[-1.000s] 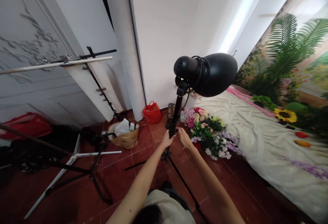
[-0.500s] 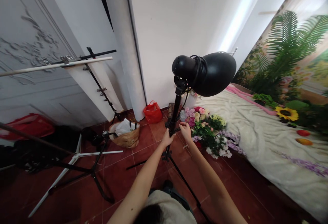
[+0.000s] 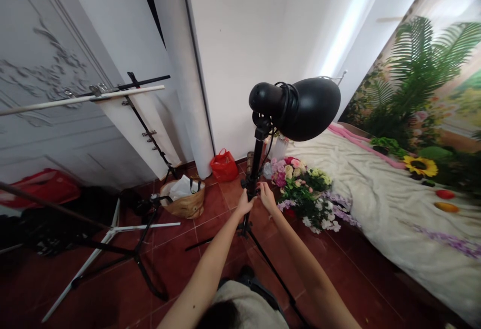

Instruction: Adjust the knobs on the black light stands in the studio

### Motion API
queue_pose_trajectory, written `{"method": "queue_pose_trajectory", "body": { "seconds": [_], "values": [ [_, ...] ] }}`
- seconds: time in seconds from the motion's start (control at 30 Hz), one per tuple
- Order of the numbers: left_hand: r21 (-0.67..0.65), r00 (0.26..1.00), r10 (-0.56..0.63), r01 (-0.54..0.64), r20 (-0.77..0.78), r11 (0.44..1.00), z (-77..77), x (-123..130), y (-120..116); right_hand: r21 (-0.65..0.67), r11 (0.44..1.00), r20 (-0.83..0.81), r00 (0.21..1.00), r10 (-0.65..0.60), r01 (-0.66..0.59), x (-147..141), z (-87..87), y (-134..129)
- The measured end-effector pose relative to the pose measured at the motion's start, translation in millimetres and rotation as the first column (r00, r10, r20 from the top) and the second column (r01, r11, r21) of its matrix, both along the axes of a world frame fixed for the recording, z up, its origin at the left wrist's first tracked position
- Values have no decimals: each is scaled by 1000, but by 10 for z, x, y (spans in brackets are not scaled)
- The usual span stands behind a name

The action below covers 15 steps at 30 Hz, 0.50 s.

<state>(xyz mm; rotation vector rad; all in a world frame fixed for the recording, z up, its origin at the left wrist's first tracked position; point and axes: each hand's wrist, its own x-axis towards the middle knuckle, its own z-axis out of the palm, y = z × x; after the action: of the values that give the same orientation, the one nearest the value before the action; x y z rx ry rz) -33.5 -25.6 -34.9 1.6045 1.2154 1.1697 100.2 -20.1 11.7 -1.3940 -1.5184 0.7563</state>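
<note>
A black studio lamp [image 3: 310, 108] with a coiled cable tops a black stand [image 3: 257, 156] in front of me. My left hand [image 3: 245, 202] is wrapped round the stand's pole just below a dark clamp collar. On the collar's right side, my right hand [image 3: 266, 196] has its fingers closed at a small dark knob [image 3: 257, 188]; the fingers partly hide it. The stand's legs spread on the red tiled floor below my hands.
Bouquets of artificial flowers [image 3: 300, 183] lie right of the stand, beside a platform with cream cloth [image 3: 376, 188]. Behind are a red bag [image 3: 224, 166] and a woven basket [image 3: 188, 204]. More stands [image 3: 137, 251] occupy the left.
My right hand has moved left, from beside the collar to against it. The lamp head has shifted slightly left in view. My left hand stays on the pole.
</note>
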Motion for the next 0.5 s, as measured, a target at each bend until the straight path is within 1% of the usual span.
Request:
{"method": "queue_pose_trajectory", "body": {
  "seconds": [0.1,0.17,0.33,0.43,0.5],
  "values": [
    [-1,1000,1,-1,-9,1000,2,-4,-11,18,1000,123,992,-7,5,-16,14,50],
    [-4,1000,3,-3,-26,1000,6,-7,-20,6,1000,202,979,-24,23,-40,34,81],
    [-4,999,5,-5,-53,1000,-13,-16,-30,-115,987,346,936,-68,115,-91,116,172],
    [7,999,8,-8,-52,1000,-45,-27,-27,-186,976,328,943,-49,116,-87,192,220],
    [-6,999,13,-13,-44,1000,-50,-34,-30,-210,974,208,977,-37,82,-86,263,229]
  ]
}}
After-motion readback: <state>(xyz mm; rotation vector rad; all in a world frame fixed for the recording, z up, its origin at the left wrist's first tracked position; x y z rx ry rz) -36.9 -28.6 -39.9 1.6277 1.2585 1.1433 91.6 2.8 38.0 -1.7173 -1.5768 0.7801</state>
